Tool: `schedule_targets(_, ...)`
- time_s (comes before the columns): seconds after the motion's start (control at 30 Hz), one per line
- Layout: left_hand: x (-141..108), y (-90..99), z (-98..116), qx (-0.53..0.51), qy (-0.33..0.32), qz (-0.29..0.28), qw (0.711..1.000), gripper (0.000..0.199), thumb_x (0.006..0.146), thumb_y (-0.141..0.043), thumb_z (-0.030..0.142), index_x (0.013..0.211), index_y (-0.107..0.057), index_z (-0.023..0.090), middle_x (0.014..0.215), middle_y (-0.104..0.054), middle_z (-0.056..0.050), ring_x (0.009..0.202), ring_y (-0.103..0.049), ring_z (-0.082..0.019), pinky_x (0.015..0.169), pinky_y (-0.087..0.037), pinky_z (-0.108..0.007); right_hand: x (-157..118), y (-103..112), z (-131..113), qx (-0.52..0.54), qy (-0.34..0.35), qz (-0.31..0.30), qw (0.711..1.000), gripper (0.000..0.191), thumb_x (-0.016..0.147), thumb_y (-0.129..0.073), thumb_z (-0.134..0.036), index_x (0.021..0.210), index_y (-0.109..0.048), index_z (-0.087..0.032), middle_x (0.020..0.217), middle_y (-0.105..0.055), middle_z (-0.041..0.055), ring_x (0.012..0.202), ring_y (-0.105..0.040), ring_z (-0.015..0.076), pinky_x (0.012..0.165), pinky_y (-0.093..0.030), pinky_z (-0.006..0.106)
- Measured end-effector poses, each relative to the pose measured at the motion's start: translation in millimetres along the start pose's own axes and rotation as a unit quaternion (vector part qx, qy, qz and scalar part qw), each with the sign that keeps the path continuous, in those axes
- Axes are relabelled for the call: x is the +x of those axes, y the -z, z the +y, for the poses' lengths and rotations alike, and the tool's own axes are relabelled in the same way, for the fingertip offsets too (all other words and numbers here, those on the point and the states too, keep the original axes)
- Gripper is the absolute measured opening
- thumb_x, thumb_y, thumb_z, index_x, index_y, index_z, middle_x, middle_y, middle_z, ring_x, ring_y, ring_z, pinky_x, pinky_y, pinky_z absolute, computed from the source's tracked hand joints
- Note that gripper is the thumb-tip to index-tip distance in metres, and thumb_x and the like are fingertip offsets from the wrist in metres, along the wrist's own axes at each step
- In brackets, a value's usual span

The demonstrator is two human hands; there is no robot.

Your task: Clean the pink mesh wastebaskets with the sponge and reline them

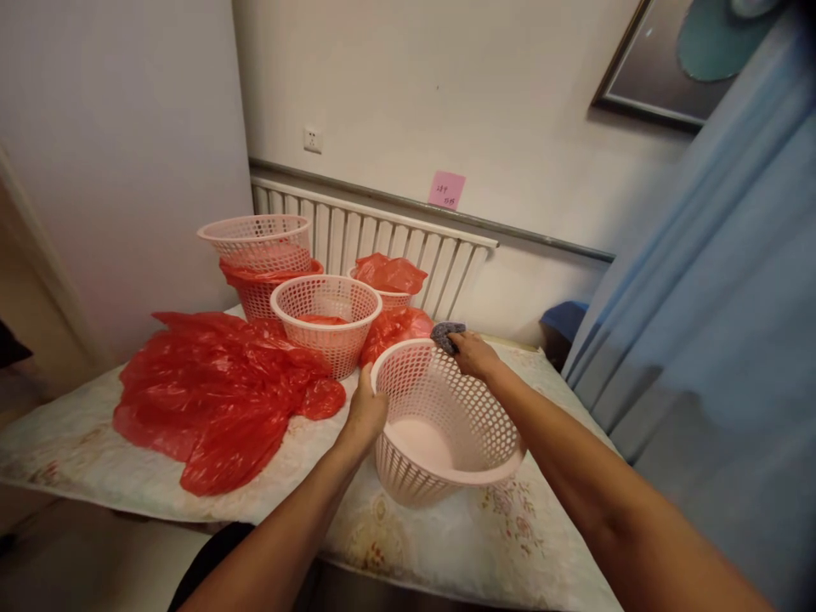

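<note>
A pale pink plastic basket (424, 442) with a lattice wall is tilted on the table, its opening towards me. My left hand (370, 404) grips its rim at the left side, thumb over the edge. At the far side of the rim, my right hand (473, 353) holds a dark grey cloth (448, 337) against the basket's edge. Just behind and to the left stands a second pink basket (326, 327) with something red inside. A large heap of red plastic bags (217, 391) lies to the left.
The table (414, 552) has a floral cover. Stacked baskets (255, 242) with red plastic between them stand at the back left, and another basket (393, 299) with red plastic stands behind. A radiator (357, 234) and blue curtain (720, 280) border the table.
</note>
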State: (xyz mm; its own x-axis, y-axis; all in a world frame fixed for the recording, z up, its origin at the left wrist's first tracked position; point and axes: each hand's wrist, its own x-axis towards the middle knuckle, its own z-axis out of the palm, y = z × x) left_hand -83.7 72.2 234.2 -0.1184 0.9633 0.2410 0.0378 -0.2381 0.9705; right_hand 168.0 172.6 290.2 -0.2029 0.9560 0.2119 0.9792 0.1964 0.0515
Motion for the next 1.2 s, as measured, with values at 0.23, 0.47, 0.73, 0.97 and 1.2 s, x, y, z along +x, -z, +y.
schedule_targets(0.23,0,-1.0,-1,-0.008,-0.012,0.005,1.0,0.047,0.067,-0.046,0.003,0.11,-0.056,0.019,0.111,-0.066,-0.005,0.105,-0.06,-0.02,0.095,-0.045,-0.036,-43,13,20,0.034,-0.05,0.005,0.998,0.049,0.081,-0.048,-0.014,0.13,-0.052,-0.017,0.123,-0.059,0.0132,0.107,-0.056,0.0222,0.092,-0.039,0.031)
schedule_targets(0.47,3,-3.4,-6,-0.018,-0.015,0.006,1.0,0.051,0.065,-0.045,0.001,0.111,-0.056,0.019,0.105,-0.067,-0.005,0.097,-0.062,-0.019,0.09,-0.048,-0.034,-102,26,28,0.084,-0.071,0.047,0.993,0.052,0.078,-0.043,-0.01,0.128,-0.055,-0.018,0.127,-0.06,0.0078,0.114,-0.055,0.0195,0.099,-0.039,0.029)
schedule_targets(0.73,2,-3.1,-5,-0.022,-0.014,0.002,1.0,0.052,0.063,-0.045,0.001,0.111,-0.057,0.019,0.1,-0.067,-0.004,0.093,-0.062,-0.018,0.088,-0.048,-0.034,-172,19,16,0.151,-0.111,0.161,0.969,0.05,0.079,-0.038,-0.013,0.125,-0.057,-0.012,0.125,-0.06,0.0111,0.115,-0.053,0.0227,0.103,-0.037,0.036)
schedule_targets(0.97,-3,-4.9,-1,-0.025,-0.009,0.007,1.0,0.049,0.062,-0.045,0.002,0.107,-0.059,0.017,0.096,-0.068,-0.004,0.091,-0.062,-0.02,0.089,-0.048,-0.036,-226,11,-27,0.166,-0.125,0.261,0.943,0.045,0.08,-0.037,-0.012,0.121,-0.057,-0.014,0.119,-0.061,0.0089,0.109,-0.051,0.0233,0.099,-0.039,0.04)
schedule_targets(1.2,-24,-15.5,10,-0.042,-0.027,0.025,0.998,0.056,0.064,-0.044,0.001,0.116,-0.057,0.018,0.11,-0.067,-0.006,0.101,-0.061,-0.02,0.094,-0.046,-0.036,-269,-3,-78,0.159,-0.118,0.347,0.917,0.04,0.086,-0.039,-0.015,0.122,-0.054,-0.014,0.119,-0.059,0.0103,0.114,-0.045,0.0253,0.099,-0.04,0.045)
